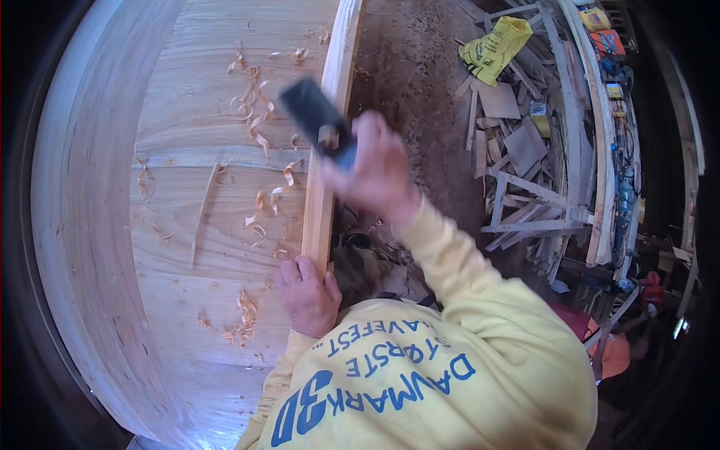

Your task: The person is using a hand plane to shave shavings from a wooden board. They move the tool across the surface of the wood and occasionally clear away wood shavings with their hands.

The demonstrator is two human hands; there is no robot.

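Observation:
My right hand [379, 169] is closed around a hand plane [309, 109], somewhat smeared by motion. Its dark, flat face is tilted toward the view, above the long wooden strip [318, 217] along the right edge of a broad wooden panel [169, 225]. At the strip's near end, my left hand [309, 298] grips it, fingers over the panel side and thumb on the other. Curled wood shavings [259, 135] lie on the panel left of the strip.
A thin wooden stick [204, 214] lies on the panel. Right of it is a brown floor [409, 82], with a heap of wood offcuts [525, 142] and a yellow bag [496, 51]. Farther right, a long shelf [596, 135] holds tools and boxes.

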